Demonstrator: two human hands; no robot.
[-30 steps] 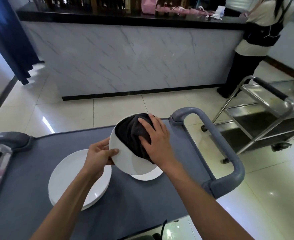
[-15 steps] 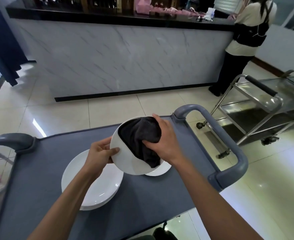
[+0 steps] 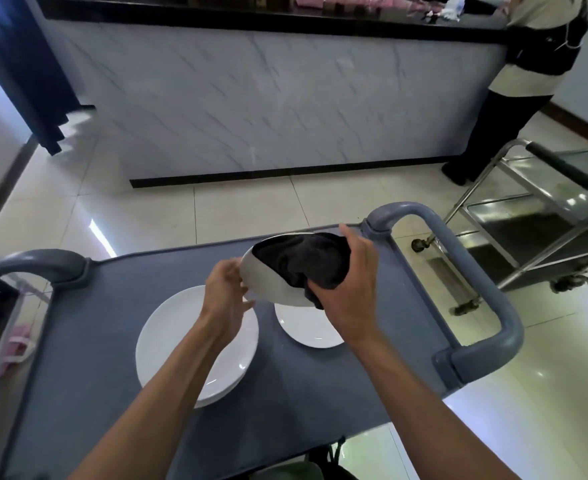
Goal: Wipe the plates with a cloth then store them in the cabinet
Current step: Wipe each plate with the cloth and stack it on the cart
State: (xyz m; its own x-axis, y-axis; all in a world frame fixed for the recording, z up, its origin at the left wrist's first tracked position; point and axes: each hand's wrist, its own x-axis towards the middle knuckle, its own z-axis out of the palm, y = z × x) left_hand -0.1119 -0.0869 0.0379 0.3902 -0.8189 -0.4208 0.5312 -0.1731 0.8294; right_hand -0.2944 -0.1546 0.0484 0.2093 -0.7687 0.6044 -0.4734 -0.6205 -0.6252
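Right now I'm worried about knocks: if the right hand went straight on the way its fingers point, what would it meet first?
Probably the cart handle just beyond the right hand; depth is unclear.

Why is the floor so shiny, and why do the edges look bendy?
Head view: light bounces off the glossy floor tiles as bright streaks; small glints show on the white plates too. The wide lens curves the counter and cart handle near the edges. The left hand looks slightly smeared.
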